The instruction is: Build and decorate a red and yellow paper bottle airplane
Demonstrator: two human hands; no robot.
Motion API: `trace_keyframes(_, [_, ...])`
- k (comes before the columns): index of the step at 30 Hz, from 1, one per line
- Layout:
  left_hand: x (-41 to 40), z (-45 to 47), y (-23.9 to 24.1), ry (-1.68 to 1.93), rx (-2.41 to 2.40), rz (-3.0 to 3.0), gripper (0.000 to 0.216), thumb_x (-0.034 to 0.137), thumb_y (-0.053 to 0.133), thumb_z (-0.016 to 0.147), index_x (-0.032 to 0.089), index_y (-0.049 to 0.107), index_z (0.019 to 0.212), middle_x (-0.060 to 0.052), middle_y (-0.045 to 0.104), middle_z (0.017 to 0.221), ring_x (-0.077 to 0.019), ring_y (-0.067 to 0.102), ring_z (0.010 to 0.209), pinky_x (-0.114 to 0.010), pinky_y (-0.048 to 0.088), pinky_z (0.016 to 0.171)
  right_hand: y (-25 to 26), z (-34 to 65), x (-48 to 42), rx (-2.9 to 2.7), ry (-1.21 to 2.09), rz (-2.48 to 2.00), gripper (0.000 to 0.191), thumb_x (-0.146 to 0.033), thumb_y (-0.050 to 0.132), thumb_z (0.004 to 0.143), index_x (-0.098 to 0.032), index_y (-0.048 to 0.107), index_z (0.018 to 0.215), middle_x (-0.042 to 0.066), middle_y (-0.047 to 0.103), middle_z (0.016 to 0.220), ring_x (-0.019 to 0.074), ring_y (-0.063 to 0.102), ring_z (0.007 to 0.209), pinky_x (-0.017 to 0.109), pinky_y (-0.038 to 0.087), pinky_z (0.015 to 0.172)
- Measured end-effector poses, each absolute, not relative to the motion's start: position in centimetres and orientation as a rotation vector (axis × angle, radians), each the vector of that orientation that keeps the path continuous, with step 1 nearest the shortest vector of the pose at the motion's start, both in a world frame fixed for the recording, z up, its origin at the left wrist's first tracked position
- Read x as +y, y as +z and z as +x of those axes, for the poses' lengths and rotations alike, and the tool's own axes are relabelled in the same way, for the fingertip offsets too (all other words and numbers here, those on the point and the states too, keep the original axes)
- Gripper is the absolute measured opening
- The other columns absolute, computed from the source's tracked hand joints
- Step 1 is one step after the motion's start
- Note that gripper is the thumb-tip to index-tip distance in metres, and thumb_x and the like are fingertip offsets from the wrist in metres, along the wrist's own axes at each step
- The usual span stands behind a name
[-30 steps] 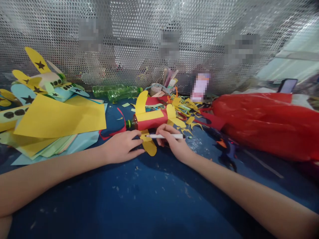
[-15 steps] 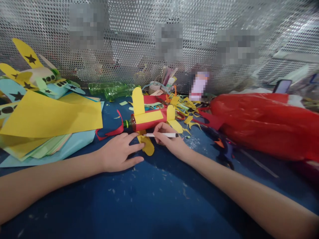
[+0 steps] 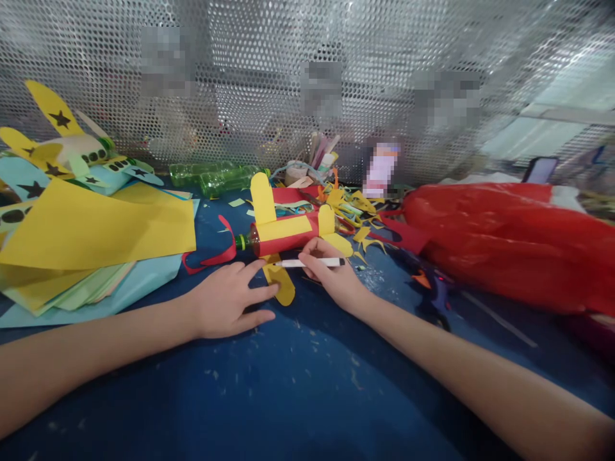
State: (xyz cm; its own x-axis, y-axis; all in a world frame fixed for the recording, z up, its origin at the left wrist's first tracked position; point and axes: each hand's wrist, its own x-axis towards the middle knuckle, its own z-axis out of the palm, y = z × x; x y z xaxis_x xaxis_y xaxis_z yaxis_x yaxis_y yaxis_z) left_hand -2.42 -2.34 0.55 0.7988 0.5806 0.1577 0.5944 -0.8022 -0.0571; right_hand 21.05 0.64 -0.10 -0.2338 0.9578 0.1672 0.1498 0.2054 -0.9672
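Note:
A bottle wrapped in red paper [image 3: 283, 244] lies on its side in front of me, its green neck pointing left. Yellow paper wings stick out from it, one up and one toward me, with smaller yellow tail pieces at the right end. My left hand [image 3: 233, 299] rests with fingers spread, its fingertips on the near yellow wing [image 3: 284, 289]. Pinched in my right hand [image 3: 331, 272] is a white marker pen [image 3: 291, 263], its tip at the near wing's surface. Faint lines show on that wing, too small to make out.
Stacked paper under a yellow sheet [image 3: 106, 221] lies left, with star-marked paper planes [image 3: 79, 153] behind. Green bottles [image 3: 216, 179] and yellow paper scraps [image 3: 353, 203] sit at the back. A red plastic bag [image 3: 504, 237] fills the right side of the blue table [image 3: 307, 390]. Perforated metal mesh [image 3: 259, 83] stands behind.
The pen tip and right hand have shifted slightly on the near wing, where faint marks now show. My left hand stays on the wing. The view has tilted a little.

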Motion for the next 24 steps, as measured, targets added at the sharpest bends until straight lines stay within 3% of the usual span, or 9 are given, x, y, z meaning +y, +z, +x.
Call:
trace_keyframes(6, [-2.29,-2.42,0.47,-0.219,-0.956,-2.902,0.059,0.056,0.022,0.099,0.024,0.061,0.129,-0.023,0.049,0.136,-0.0301,0.060,0.096,-0.048,0.049,0.083,-0.09,21.11,0.73,-1.619,1.154,-1.092,0.025,-0.040,0.063,0.084,-0.022,0.048,0.075,-0.005,0.052,0.058,0.0100,0.040,0.050,0.026,0.029,0.048])
trace_keyframes(14, [-2.34,-2.45,0.56,-0.227,-0.940,-2.890,0.059,0.055,0.023,0.098,0.023,0.061,0.130,-0.023,0.050,0.135,-0.0293,0.059,0.094,-0.047,0.048,0.083,0.09,20.90,0.64,-1.602,1.005,-1.164,0.031,-0.039,0.060,0.085,-0.024,0.040,0.067,-0.008,0.038,0.050,0.0105,0.031,0.046,0.028,0.024,0.047])
trace_keyframes(24, [-2.29,-2.35,0.61,-0.178,-0.927,-2.873,0.061,0.055,0.019,0.099,0.023,0.061,0.130,-0.025,0.050,0.135,-0.0298,0.060,0.093,-0.047,0.049,0.080,0.07,20.77,0.47,-1.699,1.074,-1.087,0.027,-0.038,0.063,0.085,-0.023,0.047,0.070,-0.006,0.050,0.055,0.0113,0.040,0.051,0.029,0.030,0.053])
